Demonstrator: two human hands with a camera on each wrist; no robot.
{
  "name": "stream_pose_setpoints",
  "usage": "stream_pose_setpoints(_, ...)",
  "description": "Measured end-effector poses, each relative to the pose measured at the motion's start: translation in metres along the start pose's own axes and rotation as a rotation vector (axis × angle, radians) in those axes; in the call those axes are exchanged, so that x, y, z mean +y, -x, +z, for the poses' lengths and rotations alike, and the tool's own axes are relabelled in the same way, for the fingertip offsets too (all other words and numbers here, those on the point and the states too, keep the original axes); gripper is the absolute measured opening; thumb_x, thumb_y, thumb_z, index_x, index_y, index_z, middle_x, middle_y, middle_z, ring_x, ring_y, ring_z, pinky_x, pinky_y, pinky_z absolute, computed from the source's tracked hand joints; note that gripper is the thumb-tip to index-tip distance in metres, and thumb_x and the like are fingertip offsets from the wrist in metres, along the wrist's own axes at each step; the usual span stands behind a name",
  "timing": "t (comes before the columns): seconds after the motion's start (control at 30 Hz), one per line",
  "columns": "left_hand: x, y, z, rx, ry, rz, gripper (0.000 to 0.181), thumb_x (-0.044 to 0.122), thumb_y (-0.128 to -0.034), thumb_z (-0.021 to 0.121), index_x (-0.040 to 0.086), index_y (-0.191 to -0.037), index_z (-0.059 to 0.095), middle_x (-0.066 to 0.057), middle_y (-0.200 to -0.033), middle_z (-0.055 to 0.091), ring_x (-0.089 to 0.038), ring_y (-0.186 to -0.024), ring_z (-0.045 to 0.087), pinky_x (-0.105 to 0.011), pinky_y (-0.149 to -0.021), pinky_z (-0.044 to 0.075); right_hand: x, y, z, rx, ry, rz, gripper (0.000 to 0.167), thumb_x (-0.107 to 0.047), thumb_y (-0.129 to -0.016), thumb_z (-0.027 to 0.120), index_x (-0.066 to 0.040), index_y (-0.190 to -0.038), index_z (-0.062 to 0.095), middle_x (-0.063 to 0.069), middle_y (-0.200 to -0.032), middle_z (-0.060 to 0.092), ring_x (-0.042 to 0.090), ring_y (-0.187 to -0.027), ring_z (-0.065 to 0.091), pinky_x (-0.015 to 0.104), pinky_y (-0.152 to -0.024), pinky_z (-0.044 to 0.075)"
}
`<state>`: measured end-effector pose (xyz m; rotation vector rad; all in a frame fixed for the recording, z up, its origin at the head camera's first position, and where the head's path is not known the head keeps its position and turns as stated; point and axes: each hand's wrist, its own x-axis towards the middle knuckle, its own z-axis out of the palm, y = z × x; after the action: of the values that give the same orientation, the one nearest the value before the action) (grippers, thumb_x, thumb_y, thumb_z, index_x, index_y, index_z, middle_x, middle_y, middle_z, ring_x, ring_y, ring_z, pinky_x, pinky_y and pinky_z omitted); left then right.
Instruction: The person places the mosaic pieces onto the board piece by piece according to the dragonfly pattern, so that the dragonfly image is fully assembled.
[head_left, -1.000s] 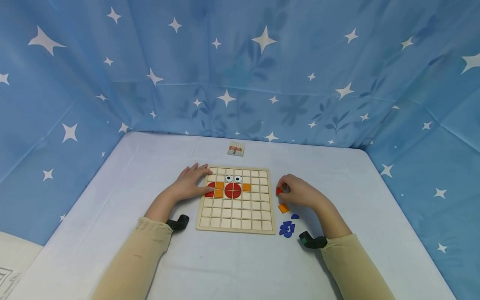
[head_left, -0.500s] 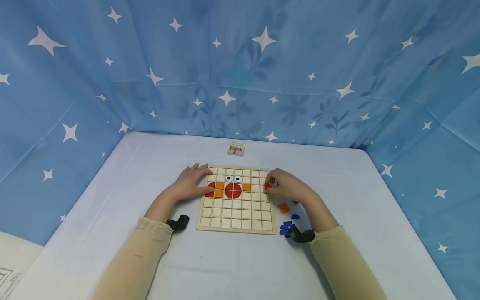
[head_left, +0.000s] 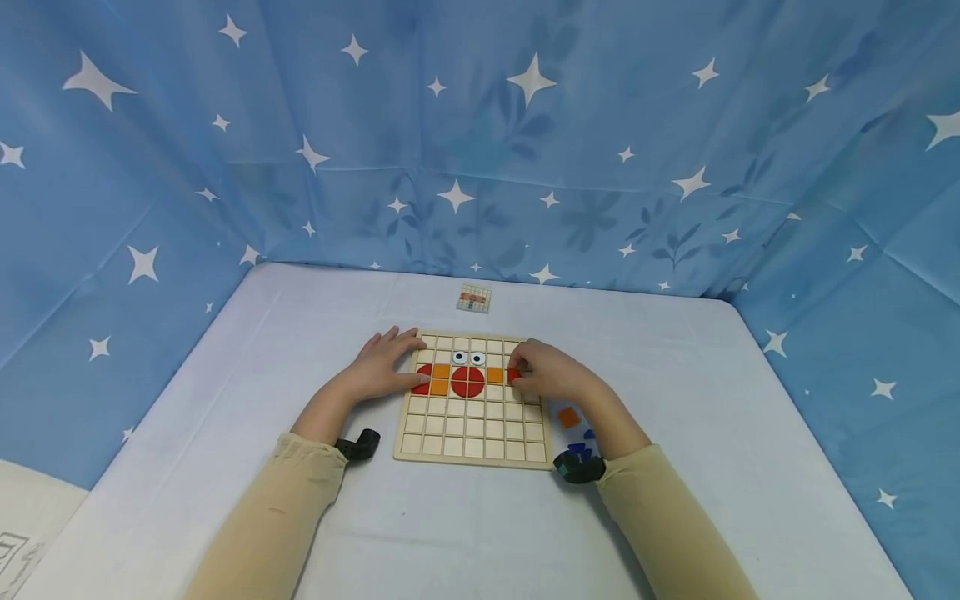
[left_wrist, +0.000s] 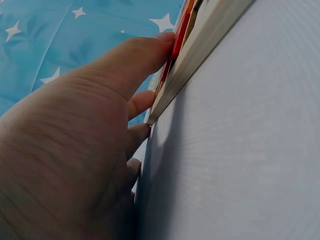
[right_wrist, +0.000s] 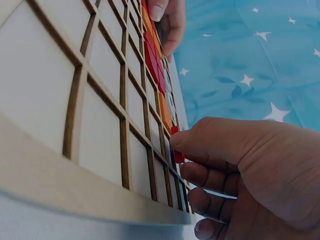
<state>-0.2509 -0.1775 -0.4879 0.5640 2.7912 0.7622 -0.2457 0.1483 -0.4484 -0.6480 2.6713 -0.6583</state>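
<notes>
A wooden grid board (head_left: 452,427) lies on the table. My left hand (head_left: 375,368) rests on its left edge, fingers spread. In the left wrist view the left thumb touches a red tile (left_wrist: 181,37) at that edge. My right hand (head_left: 555,372) is over the board's right side, pinching a small red tile (right_wrist: 178,145) between thumb and fingers, beside an orange square tile (head_left: 495,375). Red quarter tiles form a red circle (head_left: 468,382) in the middle, below two eye tiles (head_left: 477,358). More orange tiles (head_left: 439,387) sit in the left cells.
A small picture card (head_left: 474,298) lies behind the board. Right of the board are a loose orange tile (head_left: 568,417) and several blue pieces (head_left: 580,450), partly hidden by the right wrist's black camera (head_left: 579,468). A blue star-patterned curtain (head_left: 480,150) surrounds the table (head_left: 420,533).
My right hand has carried the red tile leftward from the table beside the board to the board's right-hand cells. The left hand has stayed in place.
</notes>
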Motion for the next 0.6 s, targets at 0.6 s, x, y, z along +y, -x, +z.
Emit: stream_pose_setpoints(0.6, 0.0006, 0.0000, -0.0007, -0.008, 0.006, -0.004, 0.064, 0.054, -0.0885, 0.067, 0.021, -0.140, 0.051, -0.006, -0.164, 0.027, -0.034, -0.155, 0.008, -0.053, -0.126, 0.000, -0.0022, -0.0042, 0.0049, -0.005, 0.004, 0.016, 0.018, -0.013, -0.090, 0.067, -0.012, -0.108, 0.062, 0.004, -0.107, 0.058, 0.019, -0.095, 0.052, 0.036, -0.086, 0.049)
